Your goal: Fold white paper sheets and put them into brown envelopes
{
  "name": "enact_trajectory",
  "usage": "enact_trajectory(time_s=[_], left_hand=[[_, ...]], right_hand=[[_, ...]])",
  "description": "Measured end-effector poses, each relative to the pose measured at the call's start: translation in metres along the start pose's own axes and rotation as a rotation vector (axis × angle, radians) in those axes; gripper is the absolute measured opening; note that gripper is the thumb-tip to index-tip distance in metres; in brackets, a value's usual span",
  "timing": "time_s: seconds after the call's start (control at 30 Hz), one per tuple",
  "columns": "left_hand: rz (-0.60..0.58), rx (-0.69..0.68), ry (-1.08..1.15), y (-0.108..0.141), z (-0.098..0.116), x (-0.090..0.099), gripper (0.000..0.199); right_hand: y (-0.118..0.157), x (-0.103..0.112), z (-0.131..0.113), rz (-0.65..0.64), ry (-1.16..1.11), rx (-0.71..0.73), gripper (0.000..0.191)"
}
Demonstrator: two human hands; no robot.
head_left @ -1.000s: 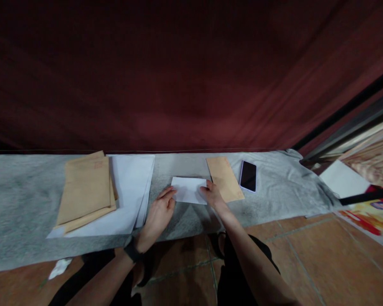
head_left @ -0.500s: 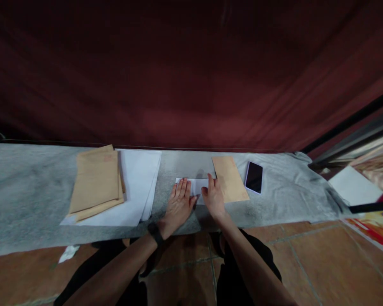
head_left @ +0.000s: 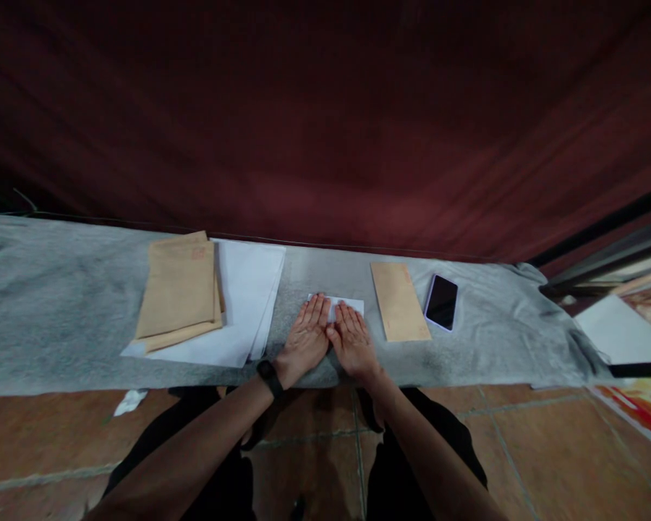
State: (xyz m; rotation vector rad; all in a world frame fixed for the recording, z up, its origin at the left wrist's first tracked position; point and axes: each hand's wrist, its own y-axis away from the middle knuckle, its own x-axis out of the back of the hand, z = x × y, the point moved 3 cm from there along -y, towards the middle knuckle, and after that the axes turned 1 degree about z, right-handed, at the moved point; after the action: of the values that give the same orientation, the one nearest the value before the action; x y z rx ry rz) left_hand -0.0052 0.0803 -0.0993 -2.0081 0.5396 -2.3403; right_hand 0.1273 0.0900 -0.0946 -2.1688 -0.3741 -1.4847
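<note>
A small folded white paper (head_left: 352,302) lies on the grey cloth, mostly covered by my two hands. My left hand (head_left: 307,334) presses flat on its left part, fingers stretched out, with a dark band on the wrist. Flat on the right part rests my right hand (head_left: 351,344), its fingers extended and its thumb close to the left hand. Just right of the hands, apart from them, is a single brown envelope (head_left: 401,302).
Left of my hands, several brown envelopes (head_left: 179,286) lie on large white sheets (head_left: 249,289). A phone (head_left: 441,302) lies beyond the single envelope. Grey cloth (head_left: 59,304) covers the surface, with a dark red drape (head_left: 325,159) behind it. A white scrap (head_left: 130,401) is on the tiled floor.
My right hand has moved left, away from the envelope's edge, and flattened on the paper beside my left hand. The view has shifted and tilted slightly.
</note>
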Motion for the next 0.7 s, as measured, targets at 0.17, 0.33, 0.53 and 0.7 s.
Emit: enact_trajectory(time_s=[0.17, 0.33, 0.53, 0.7], left_hand=[[-0.038, 0.092, 0.013, 0.000, -0.012, 0.012, 0.062], [-0.064, 0.124, 0.004, 0.003, -0.023, 0.014, 0.064], [-0.067, 0.138, -0.008, 0.005, -0.027, 0.014, 0.066], [-0.036, 0.166, 0.000, 0.001, -0.029, 0.022, 0.062]], right_hand=[[0.007, 0.002, 0.012, 0.014, 0.077, -0.018, 0.059], [0.012, 0.003, 0.020, 0.033, 0.112, -0.030, 0.061], [0.018, 0.002, 0.027, 0.066, 0.126, -0.023, 0.065], [0.019, 0.004, 0.030, 0.092, 0.094, -0.051, 0.062]])
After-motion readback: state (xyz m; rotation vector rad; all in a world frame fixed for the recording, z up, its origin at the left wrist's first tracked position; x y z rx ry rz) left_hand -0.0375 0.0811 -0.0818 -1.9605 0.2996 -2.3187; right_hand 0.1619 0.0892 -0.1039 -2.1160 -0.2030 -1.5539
